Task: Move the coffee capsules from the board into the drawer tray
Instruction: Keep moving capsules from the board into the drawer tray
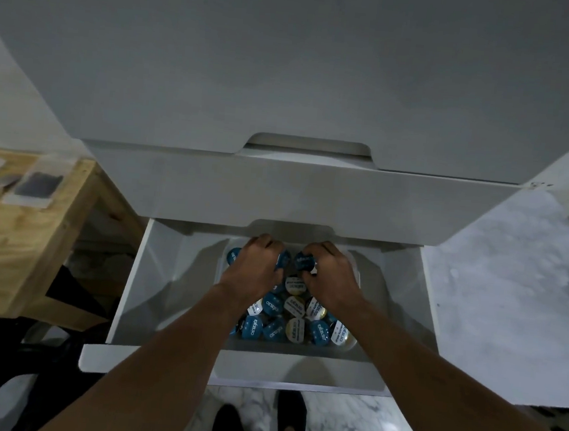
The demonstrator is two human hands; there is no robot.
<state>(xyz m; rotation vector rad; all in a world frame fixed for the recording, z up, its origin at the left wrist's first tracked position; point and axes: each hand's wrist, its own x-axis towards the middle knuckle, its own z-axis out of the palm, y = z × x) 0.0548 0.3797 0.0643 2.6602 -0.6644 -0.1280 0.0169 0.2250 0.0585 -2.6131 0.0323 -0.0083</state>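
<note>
Both my hands reach into an open white drawer (154, 272). A tray (350, 350) inside it holds several round coffee capsules (273, 327), with blue, white and cream lids. My left hand (254, 267) is curled over a blue capsule (283, 261) at the tray's far end. My right hand (329, 276) grips another blue capsule (305, 261) right beside it. One more blue capsule (233, 255) shows left of my left hand. The board is not in view.
A closed white drawer front (298, 196) overhangs the open drawer's far end. A wooden table (33, 238) with small packets stands at left. Marble floor lies at right and below, where my two dark shoes (258, 422) show.
</note>
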